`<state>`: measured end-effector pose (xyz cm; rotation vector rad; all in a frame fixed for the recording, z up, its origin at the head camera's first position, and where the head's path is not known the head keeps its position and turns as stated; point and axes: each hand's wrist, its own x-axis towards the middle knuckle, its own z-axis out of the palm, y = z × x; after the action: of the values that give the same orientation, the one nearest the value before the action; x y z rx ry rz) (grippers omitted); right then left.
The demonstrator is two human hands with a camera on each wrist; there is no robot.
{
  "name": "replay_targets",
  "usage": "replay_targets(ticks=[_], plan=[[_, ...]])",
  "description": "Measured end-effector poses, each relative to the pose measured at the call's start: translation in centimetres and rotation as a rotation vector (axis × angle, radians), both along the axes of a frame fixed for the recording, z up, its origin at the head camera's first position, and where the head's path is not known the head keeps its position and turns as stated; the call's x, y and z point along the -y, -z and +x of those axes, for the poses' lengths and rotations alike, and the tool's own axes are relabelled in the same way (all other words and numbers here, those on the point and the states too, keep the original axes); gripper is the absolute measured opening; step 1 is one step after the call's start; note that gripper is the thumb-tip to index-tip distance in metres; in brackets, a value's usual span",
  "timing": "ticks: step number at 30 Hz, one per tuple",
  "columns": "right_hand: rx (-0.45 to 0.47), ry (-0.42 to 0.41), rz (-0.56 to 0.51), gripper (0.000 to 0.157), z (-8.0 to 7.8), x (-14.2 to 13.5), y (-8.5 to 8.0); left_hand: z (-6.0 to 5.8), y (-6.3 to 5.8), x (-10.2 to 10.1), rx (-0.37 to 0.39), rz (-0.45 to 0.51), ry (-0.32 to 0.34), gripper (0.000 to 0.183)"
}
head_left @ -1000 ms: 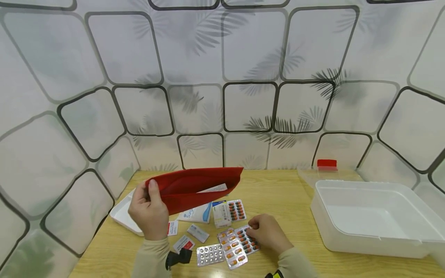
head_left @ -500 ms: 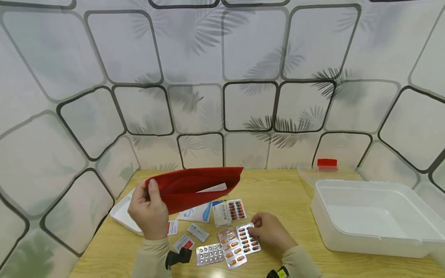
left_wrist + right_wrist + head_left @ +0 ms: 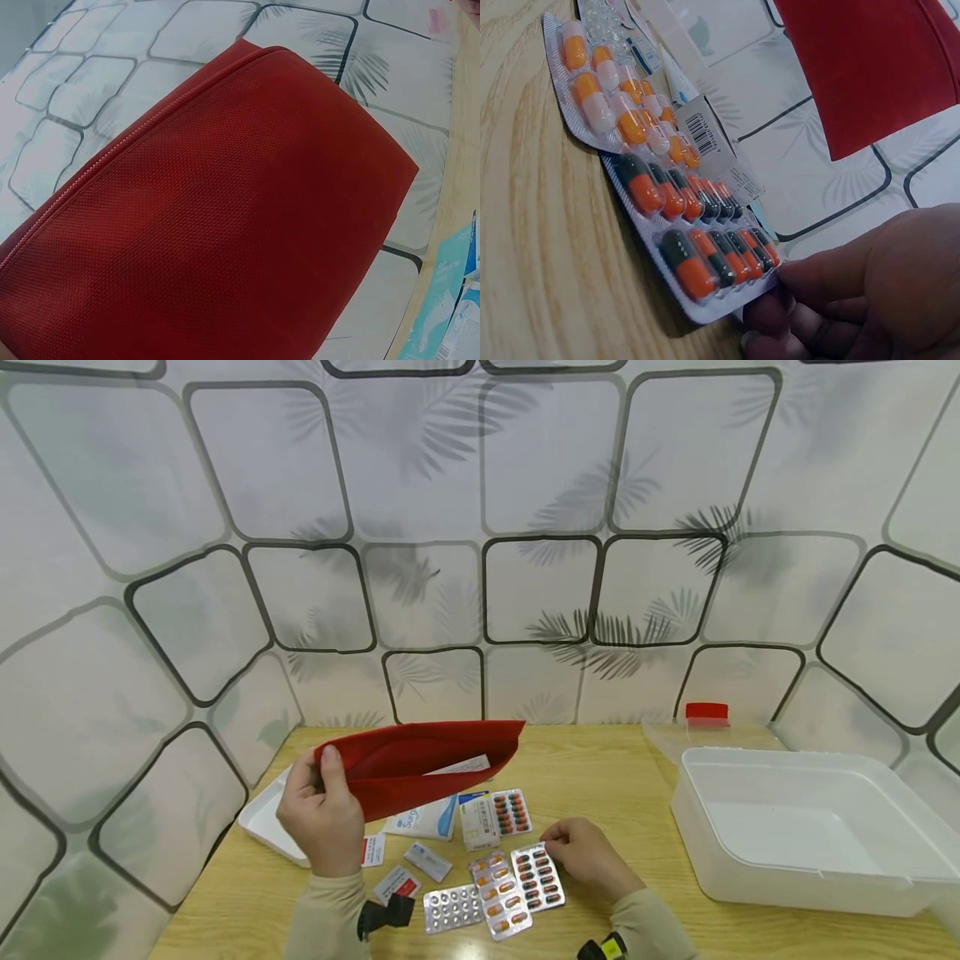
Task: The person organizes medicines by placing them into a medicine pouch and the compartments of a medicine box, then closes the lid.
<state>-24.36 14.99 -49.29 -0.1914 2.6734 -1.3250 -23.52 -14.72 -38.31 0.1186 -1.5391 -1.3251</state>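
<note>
My left hand (image 3: 322, 810) grips one end of a red zippered pouch (image 3: 442, 797) above the table, thumb on its near side. The pouch's mouth gapes, and a white printed item (image 3: 468, 766) shows inside. In the left wrist view the pouch (image 3: 225, 195) hides most of what lies behind it. At the table, my right hand (image 3: 588, 856) pinches the edge of a blister pack of dark-and-orange capsules (image 3: 537, 877). In the right wrist view that pack (image 3: 694, 232) lies tilted, thumb and fingers at its corner. Beside it lies a blister pack of orange-and-white capsules (image 3: 498, 897).
A silver blister pack (image 3: 452, 910), small boxes (image 3: 427, 862), a medicine box (image 3: 478, 824), another capsule pack (image 3: 512, 812) and a white-and-blue packet (image 3: 426, 821) lie around. A white tray (image 3: 262, 818) stands left, a large white bin (image 3: 795, 877) right.
My right hand has shifted slightly to the right and its fingers have moved to the pack's upper edge, uncovering more capsules. The pack has turned a little. My left hand and the pouch stay in place.
</note>
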Motion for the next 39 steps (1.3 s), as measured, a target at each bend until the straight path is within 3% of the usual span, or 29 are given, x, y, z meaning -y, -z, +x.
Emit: replay_targets(ticks=[9,19,24,32,39], plan=[[-0.025,0.027,0.022,0.007,-0.1,-0.3,0.3,0.0,0.0,-0.1,-0.017,0.004,0.013,0.023],[-0.021,0.18,-0.079,0.018,-0.6,-1.3,-0.5,0.2,-0.3,-0.6,-0.035,-0.001,0.059,0.017],[-0.066,0.295,-0.241,0.016,-0.5,-2.2,-2.4,0.3,-0.3,-0.9,-0.072,-0.03,0.1,0.015],[-0.219,0.449,-0.522,0.021,0.3,-3.8,-6.3,0.7,-0.4,-1.4,-0.141,-0.102,0.152,0.008],[-0.516,0.511,-0.798,0.021,2.2,-3.8,-9.5,0.7,-0.4,-1.7,-0.21,-0.164,0.229,0.008]])
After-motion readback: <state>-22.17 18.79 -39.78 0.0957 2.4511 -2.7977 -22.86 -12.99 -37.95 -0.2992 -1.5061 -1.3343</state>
